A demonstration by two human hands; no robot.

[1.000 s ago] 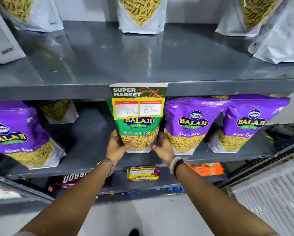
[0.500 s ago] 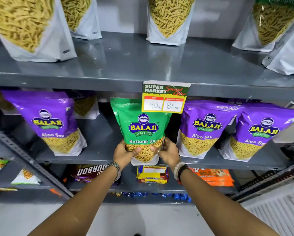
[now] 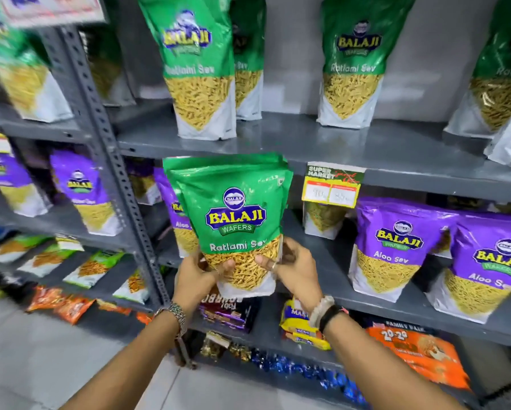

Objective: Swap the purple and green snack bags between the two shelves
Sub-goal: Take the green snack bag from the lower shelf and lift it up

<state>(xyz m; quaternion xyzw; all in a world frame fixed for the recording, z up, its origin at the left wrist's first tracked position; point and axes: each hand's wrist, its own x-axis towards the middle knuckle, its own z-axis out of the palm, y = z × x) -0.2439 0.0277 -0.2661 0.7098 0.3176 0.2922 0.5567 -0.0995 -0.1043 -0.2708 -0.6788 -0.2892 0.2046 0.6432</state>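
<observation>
A green Ratlami Sev bag (image 3: 230,214) is held upright in front of the lower shelf (image 3: 396,306), its top at the height of the upper shelf's (image 3: 307,146) front edge. My left hand (image 3: 198,279) grips its bottom left corner and my right hand (image 3: 292,267) its bottom right. Other green bags (image 3: 351,60) stand on the upper shelf. Purple Aloo Sev bags (image 3: 393,247) stand on the lower shelf to the right, and another purple bag (image 3: 174,214) is partly hidden behind the held one.
A price tag (image 3: 332,184) hangs from the upper shelf's edge. A grey perforated upright (image 3: 112,161) divides this bay from a left bay holding more purple and green bags. Biscuit packs (image 3: 227,309) and an orange pack (image 3: 416,353) lie on the shelves below.
Both hands have lifted the green bag off the lower shelf and brought it out, up and to the left. The view has tilted up, showing the upper shelf's green bags.
</observation>
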